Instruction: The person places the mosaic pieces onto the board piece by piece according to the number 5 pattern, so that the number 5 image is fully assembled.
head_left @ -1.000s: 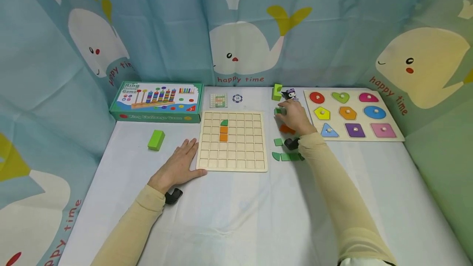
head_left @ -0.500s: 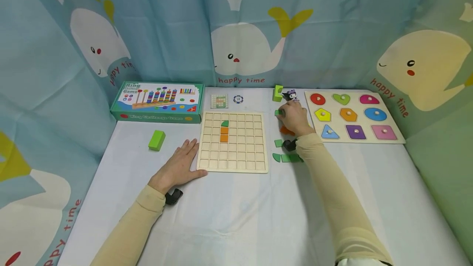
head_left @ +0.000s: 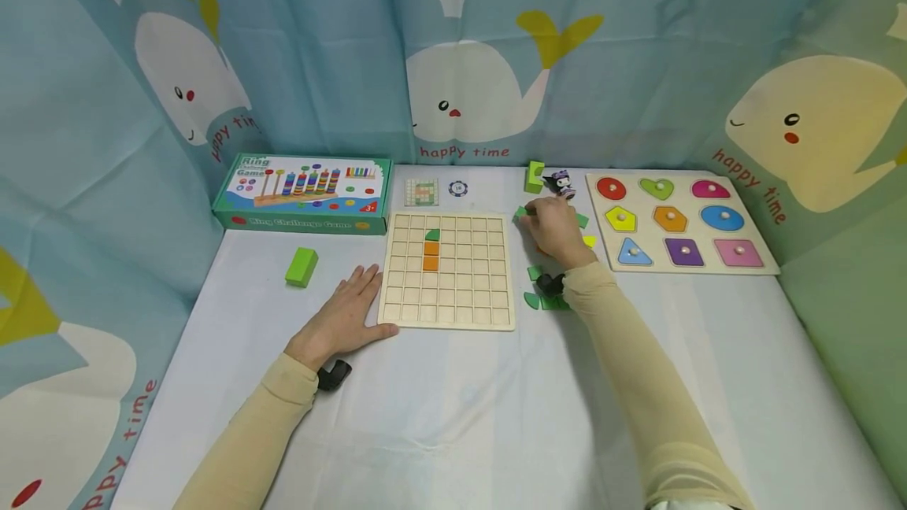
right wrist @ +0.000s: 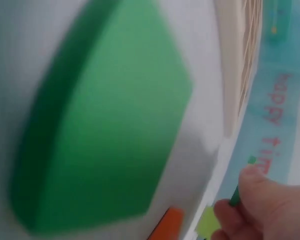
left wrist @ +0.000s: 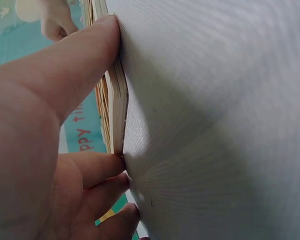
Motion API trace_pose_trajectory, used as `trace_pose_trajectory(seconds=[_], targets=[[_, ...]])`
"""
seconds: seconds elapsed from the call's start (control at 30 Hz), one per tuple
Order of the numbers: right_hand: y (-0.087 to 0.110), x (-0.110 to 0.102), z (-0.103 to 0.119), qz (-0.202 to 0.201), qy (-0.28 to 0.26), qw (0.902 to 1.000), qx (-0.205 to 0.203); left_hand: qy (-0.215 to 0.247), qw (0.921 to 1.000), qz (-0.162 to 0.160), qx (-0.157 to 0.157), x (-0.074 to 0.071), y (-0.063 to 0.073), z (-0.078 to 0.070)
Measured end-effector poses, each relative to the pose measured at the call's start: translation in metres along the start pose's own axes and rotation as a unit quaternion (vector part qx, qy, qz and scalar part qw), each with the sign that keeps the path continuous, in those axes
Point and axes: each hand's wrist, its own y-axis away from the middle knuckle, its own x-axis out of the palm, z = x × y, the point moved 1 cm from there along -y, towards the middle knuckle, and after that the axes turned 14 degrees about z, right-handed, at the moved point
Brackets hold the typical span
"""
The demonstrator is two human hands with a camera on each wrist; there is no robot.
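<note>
A wooden grid board [head_left: 468, 290] lies mid-table, holding a green quarter-round piece [head_left: 432, 235] above two orange squares [head_left: 431, 256]. Against its left edge rest the thumb and fingers of my left hand [head_left: 340, 315], spread flat. To the board's right, my right hand [head_left: 554, 228] pinches a small green tile [right wrist: 235, 196] between thumb and fingers, lifted a little. Loose pieces lie around and below that hand: a green one [head_left: 582, 220], a yellow one [head_left: 590, 242] and a green quarter-round [head_left: 531, 301]. Its wrist hides some of them. An orange piece [right wrist: 167, 225] shows in the right wrist view.
A Ring Challenge Game box [head_left: 305, 194] and a light green block [head_left: 301, 267] lie left. Behind the board are a pattern card [head_left: 421, 192] and a chip [head_left: 457, 189]. A notched green block [head_left: 534, 177], a figurine [head_left: 560, 182] and a shape puzzle [head_left: 680, 223] stand right.
My right hand has picked up the green tile and shifted slightly left toward the board, uncovering a yellow and a green piece. The left hand has stayed put.
</note>
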Motion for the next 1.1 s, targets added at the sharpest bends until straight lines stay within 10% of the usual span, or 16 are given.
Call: trace_pose_trajectory(seconds=[0.27,1.1], targets=[[0.003,0.003,0.022,-0.047,-0.019,0.9947,-0.09,-0.001,0.9999,-0.008,0.006,-0.001,0.0,-0.001],[-0.003,0.022,0.096,0.043,0.015,0.9827,-0.179,0.005,0.9999,-0.007,0.009,-0.002,0.001,-0.002]])
